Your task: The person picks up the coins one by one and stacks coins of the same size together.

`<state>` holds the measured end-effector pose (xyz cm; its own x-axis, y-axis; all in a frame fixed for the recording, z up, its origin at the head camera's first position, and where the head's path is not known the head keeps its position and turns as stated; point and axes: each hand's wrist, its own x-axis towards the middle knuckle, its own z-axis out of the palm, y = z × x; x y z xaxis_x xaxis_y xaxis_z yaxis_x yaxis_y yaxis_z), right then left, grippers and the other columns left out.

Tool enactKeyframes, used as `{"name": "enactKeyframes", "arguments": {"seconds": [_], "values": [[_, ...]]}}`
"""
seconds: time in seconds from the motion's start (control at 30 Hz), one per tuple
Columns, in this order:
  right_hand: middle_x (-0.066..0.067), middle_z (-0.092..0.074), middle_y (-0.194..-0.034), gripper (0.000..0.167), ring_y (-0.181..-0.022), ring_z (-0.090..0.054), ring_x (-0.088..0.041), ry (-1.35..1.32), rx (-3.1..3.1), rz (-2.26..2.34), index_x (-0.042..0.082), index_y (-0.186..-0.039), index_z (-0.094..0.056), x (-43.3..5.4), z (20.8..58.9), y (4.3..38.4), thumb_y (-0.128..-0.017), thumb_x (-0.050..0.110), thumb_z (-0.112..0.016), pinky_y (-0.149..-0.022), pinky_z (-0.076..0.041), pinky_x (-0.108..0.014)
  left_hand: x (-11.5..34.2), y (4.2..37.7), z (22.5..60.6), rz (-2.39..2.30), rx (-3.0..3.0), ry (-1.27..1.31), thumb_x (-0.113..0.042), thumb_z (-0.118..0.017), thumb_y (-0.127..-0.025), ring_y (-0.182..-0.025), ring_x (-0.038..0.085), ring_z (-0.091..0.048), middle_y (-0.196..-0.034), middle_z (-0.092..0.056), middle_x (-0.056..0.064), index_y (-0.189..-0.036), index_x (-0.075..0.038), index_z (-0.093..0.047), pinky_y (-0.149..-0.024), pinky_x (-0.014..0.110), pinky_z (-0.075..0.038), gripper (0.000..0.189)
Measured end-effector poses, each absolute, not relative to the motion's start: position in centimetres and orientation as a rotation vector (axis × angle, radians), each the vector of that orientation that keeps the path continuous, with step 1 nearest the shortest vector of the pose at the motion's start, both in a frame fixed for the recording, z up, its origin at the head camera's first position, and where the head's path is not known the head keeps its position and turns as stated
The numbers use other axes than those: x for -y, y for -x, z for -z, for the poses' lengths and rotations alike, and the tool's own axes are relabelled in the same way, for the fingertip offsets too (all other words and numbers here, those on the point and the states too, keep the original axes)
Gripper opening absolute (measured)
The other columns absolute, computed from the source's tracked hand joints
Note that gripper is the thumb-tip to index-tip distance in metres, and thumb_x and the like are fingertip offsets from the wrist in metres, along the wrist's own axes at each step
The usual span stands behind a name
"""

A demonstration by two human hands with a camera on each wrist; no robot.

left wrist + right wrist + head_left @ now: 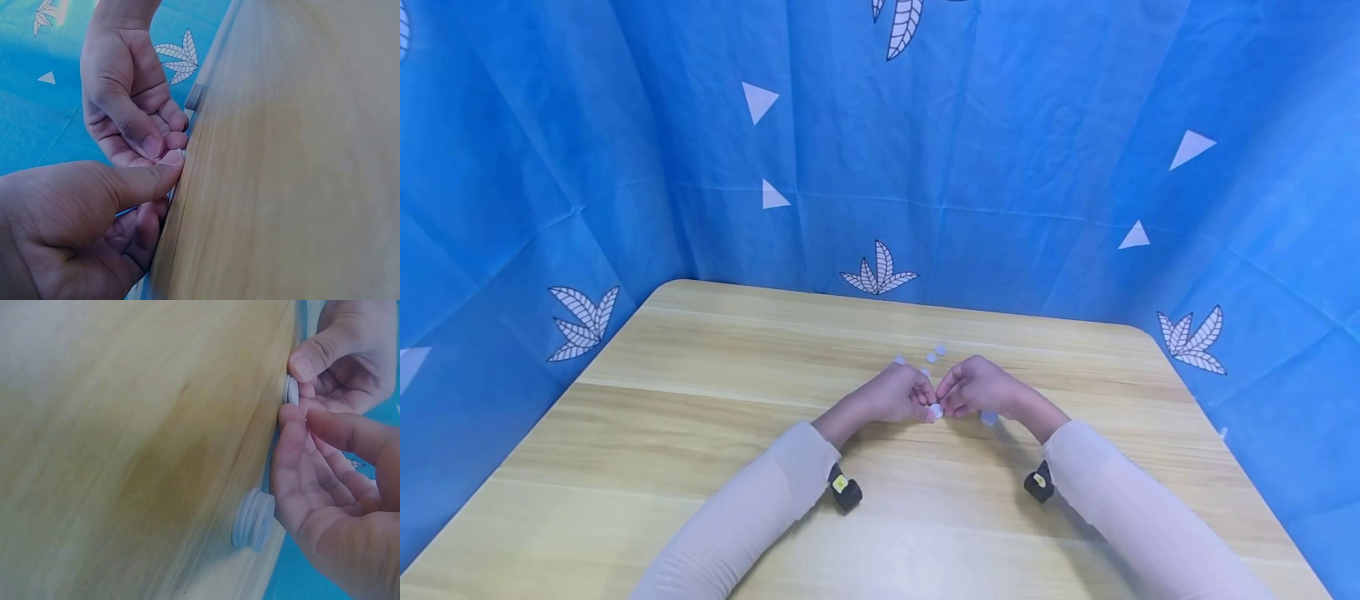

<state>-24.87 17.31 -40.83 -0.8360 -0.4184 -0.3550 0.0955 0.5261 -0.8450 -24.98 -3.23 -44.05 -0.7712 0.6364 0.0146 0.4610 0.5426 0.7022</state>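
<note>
Near the middle of the table, both hands meet at a small stack of thin white round discs (936,411). My left hand (898,394) pinches this stack between thumb and fingers. From the other side comes my right hand (983,388), its fingers curled and its index fingertip against the stack's edge. The right thumb and index tips nearly meet, and whether a disc lies between them cannot be made out. A thicker stack of pale discs (253,519) stands on the table beside my right hand in the right wrist view; that hand partly covers it in the head view.
Beyond the hands, several loose white discs (941,350) lie on the wooden table (715,375), some partly hidden by the left hand. A blue curtain (1000,150) with leaf and triangle prints hangs behind the table and along both sides.
</note>
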Motion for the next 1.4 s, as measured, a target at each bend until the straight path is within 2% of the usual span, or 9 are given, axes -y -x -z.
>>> {"name": "enactKeyframes", "arguments": {"seconds": [0.43, 1.03, 1.4], "values": [[-0.018, -0.073, -0.097, 0.015, -0.084, -0.072, -0.024, 0.33, -2.218, 1.283, -0.012, -0.107, -0.066, -17.6, 40.4, 24.9, -0.092, -0.01, -0.063, -0.082, -0.062, -0.04, 3.4, 25.0, 43.7, -1.059, -2.511, -0.898, -0.012, -0.086, -0.083, -0.079, 0.008, -0.065, -0.083, -0.069, -0.006, -0.096, -0.01, -0.075, -0.076, 0.02, -0.055, 0.016], [-0.019, -0.073, -0.101, 0.017, -0.093, -0.073, -0.029, 0.408, -2.19, 1.307, -0.01, -0.111, -0.067, -18.4, 40.5, 25.4, -0.095, -0.006, -0.063, -0.087, -0.061, -0.041, 3.3, 25.0, 44.1, -1.057, -2.499, -0.93, -0.013, -0.085, -0.084, -0.08, 0.008, -0.064, -0.084, -0.068, -0.007, -0.096, -0.011, -0.075, -0.077, 0.02, -0.054, 0.016], [-0.02, -0.073, -0.099, 0.02, -0.091, -0.071, -0.029, 0.532, -2.343, 1.236, -0.008, -0.113, -0.067, -18.8, 39.7, 26.5, -0.094, -0.006, -0.061, -0.083, -0.06, -0.041, 3.4, 24.8, 44.0, -1.069, -2.498, -0.926, -0.012, -0.085, -0.084, -0.078, 0.008, -0.063, -0.083, -0.068, -0.006, -0.095, -0.011, -0.074, -0.076, 0.02, -0.054, 0.016]]}}
